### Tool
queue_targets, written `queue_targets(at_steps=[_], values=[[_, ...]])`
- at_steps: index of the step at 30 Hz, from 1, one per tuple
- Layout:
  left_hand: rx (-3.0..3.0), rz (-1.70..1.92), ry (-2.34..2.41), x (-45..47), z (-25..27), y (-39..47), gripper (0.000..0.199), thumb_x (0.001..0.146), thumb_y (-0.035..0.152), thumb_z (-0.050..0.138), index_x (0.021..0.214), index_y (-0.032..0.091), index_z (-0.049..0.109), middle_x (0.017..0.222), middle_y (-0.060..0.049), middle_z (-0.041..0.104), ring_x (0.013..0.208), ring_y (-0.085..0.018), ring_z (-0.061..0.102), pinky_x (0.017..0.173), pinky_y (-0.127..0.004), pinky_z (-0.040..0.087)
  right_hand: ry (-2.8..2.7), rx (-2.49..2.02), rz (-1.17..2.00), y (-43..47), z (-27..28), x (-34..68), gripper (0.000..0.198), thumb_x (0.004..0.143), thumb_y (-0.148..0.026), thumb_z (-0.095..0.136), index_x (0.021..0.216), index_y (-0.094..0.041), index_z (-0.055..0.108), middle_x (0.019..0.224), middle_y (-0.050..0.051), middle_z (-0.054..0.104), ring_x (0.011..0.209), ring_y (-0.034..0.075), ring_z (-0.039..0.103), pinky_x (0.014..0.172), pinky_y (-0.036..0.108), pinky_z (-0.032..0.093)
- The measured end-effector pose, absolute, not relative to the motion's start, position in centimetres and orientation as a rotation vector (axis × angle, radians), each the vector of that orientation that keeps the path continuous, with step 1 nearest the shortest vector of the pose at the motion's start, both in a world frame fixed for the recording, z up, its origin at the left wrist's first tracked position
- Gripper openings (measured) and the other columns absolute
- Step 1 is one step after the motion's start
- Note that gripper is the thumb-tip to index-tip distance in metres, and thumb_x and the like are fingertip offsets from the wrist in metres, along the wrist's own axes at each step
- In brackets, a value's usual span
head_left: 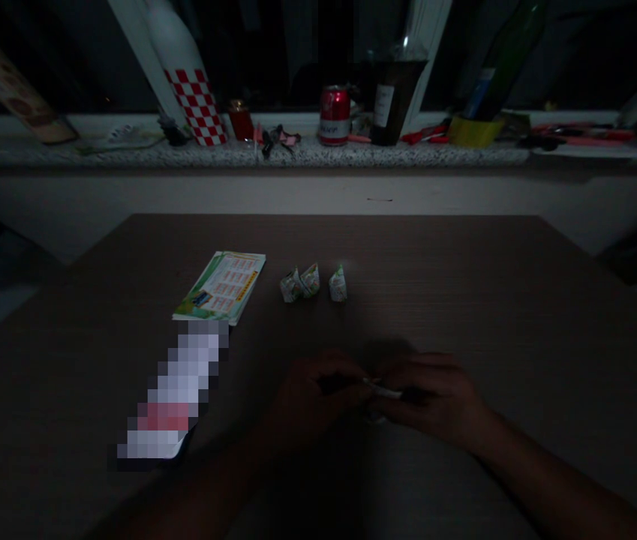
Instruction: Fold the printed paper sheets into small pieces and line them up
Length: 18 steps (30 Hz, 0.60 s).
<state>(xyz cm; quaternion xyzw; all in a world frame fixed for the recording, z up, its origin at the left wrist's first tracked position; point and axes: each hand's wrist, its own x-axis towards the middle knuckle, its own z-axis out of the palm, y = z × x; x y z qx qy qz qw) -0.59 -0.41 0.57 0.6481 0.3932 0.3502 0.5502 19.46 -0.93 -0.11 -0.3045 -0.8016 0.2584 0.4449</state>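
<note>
My left hand (318, 394) and my right hand (439, 390) meet low over the table, fingertips pinched on a small pale folded piece of paper (386, 391). Most of that paper is hidden by the fingers, and the dim light blurs its shape. Beyond the hands stand small pointed folded paper pieces with a green and white print: two side by side, a left one (289, 286) and a middle one (310, 280), and a third one (338, 285) a little apart to the right. A stack of printed calendar sheets (220, 285) lies to the left.
Left of my left arm, a phone (177, 394) with a lit, pixelated screen lies on the brown table (464, 277). Behind the table, a granite windowsill (307, 156) bears a checkered bottle (197, 105), a red can (335, 116), a dark container (397, 101) and a green bottle (501, 64).
</note>
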Motion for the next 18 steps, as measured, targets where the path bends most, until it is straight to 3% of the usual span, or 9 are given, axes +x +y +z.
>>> queue_targets(at_steps=[3, 5, 10, 18], values=[[1.455, 0.893, 0.972, -0.74, 0.68, -0.32, 0.008, 0.077, 0.024, 0.070, 0.078, 0.016, 0.070, 0.078, -0.002, 0.066, 0.073, -0.014, 0.061, 0.065, -0.024, 0.047, -1.890, -0.874, 0.531, -1.20, 0.22, 19.63, 0.030, 0.076, -0.025, 0.075, 0.104, -0.020, 0.066, 0.082, 0.005, 0.076, 0.069, 0.018, 0.072, 0.061, 0.025, 0.059], [1.423, 0.937, 0.977, -0.79, 0.73, -0.30, 0.010, 0.077, 0.025, 0.070, 0.077, 0.016, 0.070, 0.077, -0.003, 0.066, 0.072, -0.014, 0.061, 0.064, -0.024, 0.048, -1.848, -0.936, 0.555, -1.26, 0.47, 19.69, 0.036, 0.076, -0.025, 0.074, 0.110, -0.021, 0.065, 0.084, 0.005, 0.077, 0.070, 0.018, 0.073, 0.063, 0.026, 0.060], [1.404, 0.995, 0.962, -0.83, 0.70, -0.38, 0.009, 0.077, 0.025, 0.070, 0.078, 0.016, 0.071, 0.076, -0.003, 0.066, 0.071, -0.014, 0.062, 0.063, -0.024, 0.048, -1.755, -1.000, 0.751, -1.09, 0.48, 19.44, 0.012, 0.078, -0.021, 0.071, 0.090, -0.020, 0.073, 0.078, 0.003, 0.077, 0.063, 0.016, 0.072, 0.055, 0.023, 0.059], [1.470, 0.997, 0.954, -0.90, 0.84, -0.51, 0.009, 0.079, 0.024, 0.068, 0.078, 0.016, 0.070, 0.076, -0.003, 0.065, 0.070, -0.014, 0.061, 0.063, -0.025, 0.048, -1.674, -1.008, 0.776, -1.18, 0.34, 19.17, 0.009, 0.074, -0.017, 0.073, 0.083, -0.019, 0.074, 0.072, 0.002, 0.077, 0.058, 0.015, 0.071, 0.053, 0.021, 0.059]])
